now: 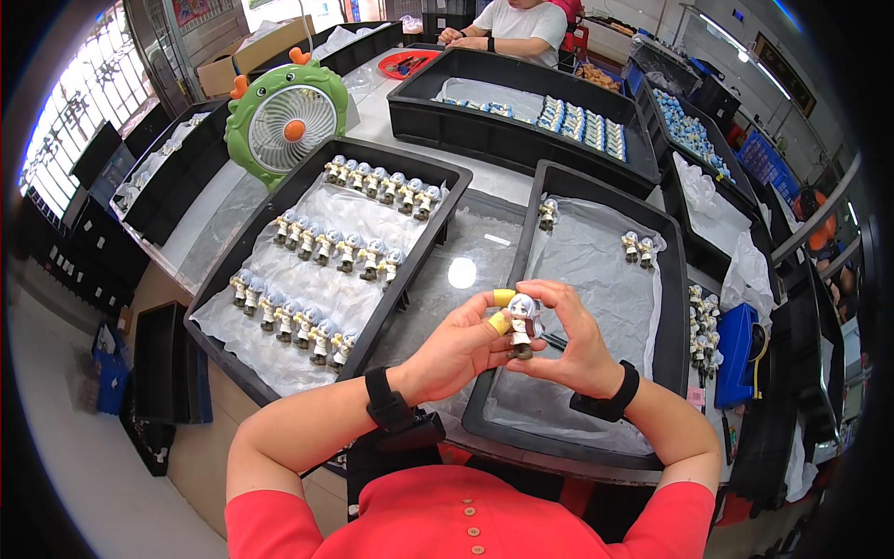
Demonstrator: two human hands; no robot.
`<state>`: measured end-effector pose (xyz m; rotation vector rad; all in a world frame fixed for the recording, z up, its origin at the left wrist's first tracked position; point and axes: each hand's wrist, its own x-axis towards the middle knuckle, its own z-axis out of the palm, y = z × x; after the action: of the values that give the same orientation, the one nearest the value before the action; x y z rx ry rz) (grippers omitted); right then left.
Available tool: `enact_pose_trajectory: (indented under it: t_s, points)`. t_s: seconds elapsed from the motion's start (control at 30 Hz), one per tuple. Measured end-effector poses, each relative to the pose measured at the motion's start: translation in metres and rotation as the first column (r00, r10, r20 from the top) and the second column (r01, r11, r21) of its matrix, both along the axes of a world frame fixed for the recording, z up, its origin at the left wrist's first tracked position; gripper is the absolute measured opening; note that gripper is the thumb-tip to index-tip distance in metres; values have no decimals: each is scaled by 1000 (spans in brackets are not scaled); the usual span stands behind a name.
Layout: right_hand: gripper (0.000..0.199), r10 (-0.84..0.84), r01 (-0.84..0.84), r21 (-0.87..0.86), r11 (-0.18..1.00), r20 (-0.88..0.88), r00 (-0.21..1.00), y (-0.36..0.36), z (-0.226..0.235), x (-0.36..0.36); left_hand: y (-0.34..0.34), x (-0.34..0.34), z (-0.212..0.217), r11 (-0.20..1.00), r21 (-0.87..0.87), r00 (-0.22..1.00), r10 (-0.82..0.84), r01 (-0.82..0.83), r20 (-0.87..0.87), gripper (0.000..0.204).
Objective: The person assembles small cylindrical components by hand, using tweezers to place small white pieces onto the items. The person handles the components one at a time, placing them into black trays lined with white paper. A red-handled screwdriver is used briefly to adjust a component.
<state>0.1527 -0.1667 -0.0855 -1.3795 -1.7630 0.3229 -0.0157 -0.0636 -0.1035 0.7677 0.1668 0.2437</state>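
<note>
As the left hand, wearing yellow finger covers, and the right hand clamp a smooth, big-headed, silver-haired figurine above a rectangular black tray lined with crinkled, translucent sheeting, its face points toward the wearer, long axis nearly vertical in view, dark feet lowermost.

One silver-haired figurine sits between two hands, the left hand and the right hand. Two yellow finger cots and two black wristbands show. The left tray bears three rows of standing figurines, roughly seven per row. The right tray bears three spaced figurines: one far left, two far right. There is one green fan, one red dish and one white-shirted co-worker at the far side. The heaped figurines at right overlap too much to count.
</note>
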Motion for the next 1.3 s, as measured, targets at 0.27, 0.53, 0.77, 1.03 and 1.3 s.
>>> enact_pose_trajectory:
  t_s: [0.27,0.53,0.77,1.03,1.3]
  points:
    - [79,-33,30,41,999,55,998,-3,3,-5,-6,0,1,981,160,990,120,-107,-76,37]
    - [91,-59,59,87,994,-1,998,-3,-3,-9,-8,1,0,966,237,991,122,-104,-63,44]
    - [93,-20,-12,180,984,178,984,-4,-4,-15,-10,1,2,972,216,992,-68,90,-106,46]
    - [103,19,-27,-45,999,-174,985,-9,-4,-21,-13,2,3,994,68,996,-85,87,-27,44]
    - [107,25,-26,-8,1000,-137,990,-6,-4,-12,-8,3,2,991,-84,991,-97,105,86,45]
